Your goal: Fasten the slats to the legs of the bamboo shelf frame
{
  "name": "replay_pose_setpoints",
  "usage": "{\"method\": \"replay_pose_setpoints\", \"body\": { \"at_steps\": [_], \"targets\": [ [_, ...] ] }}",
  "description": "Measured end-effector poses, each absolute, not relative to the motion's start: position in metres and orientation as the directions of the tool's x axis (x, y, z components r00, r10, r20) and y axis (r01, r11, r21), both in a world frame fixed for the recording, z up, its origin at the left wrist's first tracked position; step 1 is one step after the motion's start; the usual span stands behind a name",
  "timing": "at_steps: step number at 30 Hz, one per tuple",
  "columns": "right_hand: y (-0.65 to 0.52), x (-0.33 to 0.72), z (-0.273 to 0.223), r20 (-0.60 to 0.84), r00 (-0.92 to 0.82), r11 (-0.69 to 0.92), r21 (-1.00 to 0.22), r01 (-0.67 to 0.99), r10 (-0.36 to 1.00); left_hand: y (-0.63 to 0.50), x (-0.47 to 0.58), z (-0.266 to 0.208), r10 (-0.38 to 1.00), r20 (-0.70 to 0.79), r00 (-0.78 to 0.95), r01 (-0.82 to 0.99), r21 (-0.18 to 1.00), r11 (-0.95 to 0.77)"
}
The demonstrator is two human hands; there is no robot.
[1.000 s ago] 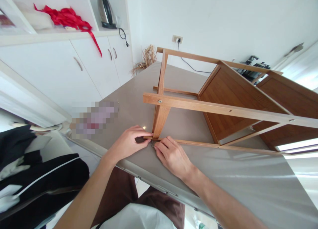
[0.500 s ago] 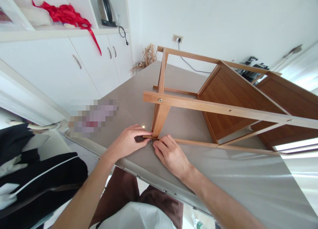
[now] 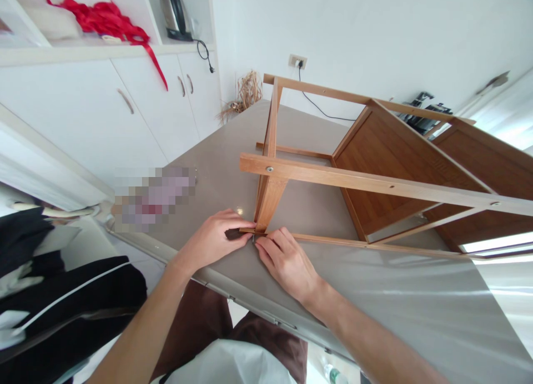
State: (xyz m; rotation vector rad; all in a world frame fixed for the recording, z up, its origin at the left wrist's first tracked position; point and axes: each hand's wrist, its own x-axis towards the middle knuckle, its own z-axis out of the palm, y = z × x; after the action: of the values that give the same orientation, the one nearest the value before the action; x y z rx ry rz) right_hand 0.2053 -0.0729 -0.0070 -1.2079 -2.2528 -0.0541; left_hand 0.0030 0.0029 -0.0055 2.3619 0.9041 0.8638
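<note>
A wooden rack frame (image 3: 331, 177) with slanted brown panels lies on its side on the grey table (image 3: 216, 176). My left hand (image 3: 214, 237) pinches the near end of its lowest rail, thumb below and fingers above, where a crosspiece (image 3: 270, 203) meets it. Close by on the right, my right hand (image 3: 289, 262) is closed, fingertips at the same joint. A small silvery metal piece (image 3: 254, 237) shows at those fingertips; its exact kind is too small to tell. A metal fastener (image 3: 270, 169) sits in the upper rail.
A blurred-out pack (image 3: 160, 198) lies on the table's left. Dried stalks (image 3: 249, 90) stand at the far corner, and a black appliance (image 3: 428, 115) is behind the frame. White cupboards (image 3: 145, 95) hold red ribbon (image 3: 104, 20) and a kettle (image 3: 177, 12). Dark clothing (image 3: 83, 312) hangs lower left.
The view has shifted slightly. Both hands stay at the same joint, with only a very small movement of the right fingers.
</note>
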Motion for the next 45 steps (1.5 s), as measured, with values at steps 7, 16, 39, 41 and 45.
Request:
{"method": "replay_pose_setpoints", "body": {
  "at_steps": [7,16,39,41,45],
  "targets": [
    [-0.0757,0.2067,-0.0064,0.441,-0.460,0.579,-0.186,0.794,0.771,0.0012,0.0040,-0.0013,0.716,0.374,0.590,0.417,0.618,-0.667],
    [-0.0742,0.2096,-0.0039,0.413,-0.407,0.513,-0.187,0.837,0.815,0.0019,0.0033,-0.0040,0.723,0.381,0.575,0.424,0.617,-0.663],
    [-0.0758,0.2106,-0.0041,0.407,-0.411,0.535,-0.261,0.803,0.816,0.0015,0.0029,-0.0028,0.711,0.388,0.586,0.428,0.597,-0.678],
    [-0.0755,0.2106,-0.0043,0.408,-0.408,0.536,-0.271,0.800,0.816,0.0016,0.0027,-0.0028,0.710,0.383,0.591,0.426,0.598,-0.678],
    [-0.0749,0.2094,-0.0050,0.427,-0.402,0.541,-0.277,0.794,0.810,0.0017,0.0029,-0.0028,0.713,0.376,0.591,0.432,0.599,-0.674]
  ]
}}
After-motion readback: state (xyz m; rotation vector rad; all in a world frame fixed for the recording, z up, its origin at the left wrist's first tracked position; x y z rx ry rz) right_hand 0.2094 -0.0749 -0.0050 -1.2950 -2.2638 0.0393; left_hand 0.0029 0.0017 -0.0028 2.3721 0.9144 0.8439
